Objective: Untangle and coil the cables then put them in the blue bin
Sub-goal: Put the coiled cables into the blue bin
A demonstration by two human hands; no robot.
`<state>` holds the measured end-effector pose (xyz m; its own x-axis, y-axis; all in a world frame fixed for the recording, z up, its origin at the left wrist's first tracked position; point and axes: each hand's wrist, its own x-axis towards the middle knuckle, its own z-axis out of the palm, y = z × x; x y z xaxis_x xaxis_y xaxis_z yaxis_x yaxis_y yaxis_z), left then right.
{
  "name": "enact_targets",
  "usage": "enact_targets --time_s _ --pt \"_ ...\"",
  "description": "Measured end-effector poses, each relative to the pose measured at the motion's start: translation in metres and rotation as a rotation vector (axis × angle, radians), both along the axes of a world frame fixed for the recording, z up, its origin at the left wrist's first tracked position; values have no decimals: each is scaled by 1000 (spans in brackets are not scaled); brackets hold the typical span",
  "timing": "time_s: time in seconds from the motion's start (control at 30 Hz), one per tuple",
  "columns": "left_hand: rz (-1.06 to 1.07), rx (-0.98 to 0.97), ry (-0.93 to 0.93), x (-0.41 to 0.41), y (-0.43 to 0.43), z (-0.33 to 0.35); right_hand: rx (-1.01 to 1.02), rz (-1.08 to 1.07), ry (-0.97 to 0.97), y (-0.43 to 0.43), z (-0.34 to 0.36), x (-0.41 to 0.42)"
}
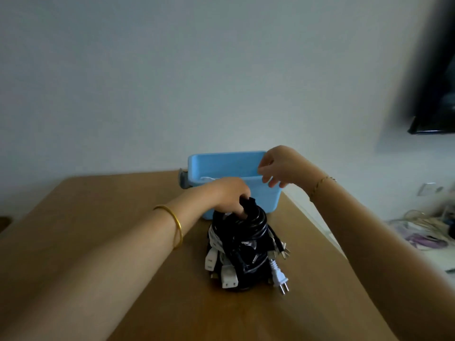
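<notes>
Head: white object inside blue bin

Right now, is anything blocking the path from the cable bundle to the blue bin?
Only the right hand, open at the near rim of the blue bin. The left hand grips the top of the cable bundle, just in front of the bin; no object lies between them.

A brown wooden table stood against a pale wall; a dark-framed panel hung far right, above a wall socket.
</notes>
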<state>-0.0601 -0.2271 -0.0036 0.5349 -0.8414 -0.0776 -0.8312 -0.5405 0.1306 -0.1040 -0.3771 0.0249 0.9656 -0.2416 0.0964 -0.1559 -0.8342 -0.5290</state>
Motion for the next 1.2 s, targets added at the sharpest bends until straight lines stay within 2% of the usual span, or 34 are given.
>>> enact_targets --time_s 0.13,0.27,0.37,0.47,0.53,0.6,0.77,0.93,1.03,1.13,1.2 --pt "110 -195 114 10 17 21 202 8 153 -12 -22 -17" --pt "363 -564 370 31 43 42 328 132 264 -6 -41 -20" --pt "561 -728 518 47 47 44 149 258 341 7 -49 -21" --pt "676 -850 594 54 37 44 -167 343 257 17 -51 -22" --pt "730 -928 630 58 27 46 -211 349 188 18 -48 -25" --pt "764 -960 628 63 17 48 -109 339 168 14 -41 -28" --pt "842 -849 508 76 3 35 182 218 78 -7 -4 -37" --pt "808 -558 330 78 -9 19 456 -20 -160 -37 28 -13" --pt "760 -369 146 80 -14 12 642 -81 -210 -42 29 16" --pt "750 -249 46 84 -18 5 651 -188 -157 -41 18 46" --pt "745 -167 13 87 -20 3 488 -275 -99 -39 8 62"
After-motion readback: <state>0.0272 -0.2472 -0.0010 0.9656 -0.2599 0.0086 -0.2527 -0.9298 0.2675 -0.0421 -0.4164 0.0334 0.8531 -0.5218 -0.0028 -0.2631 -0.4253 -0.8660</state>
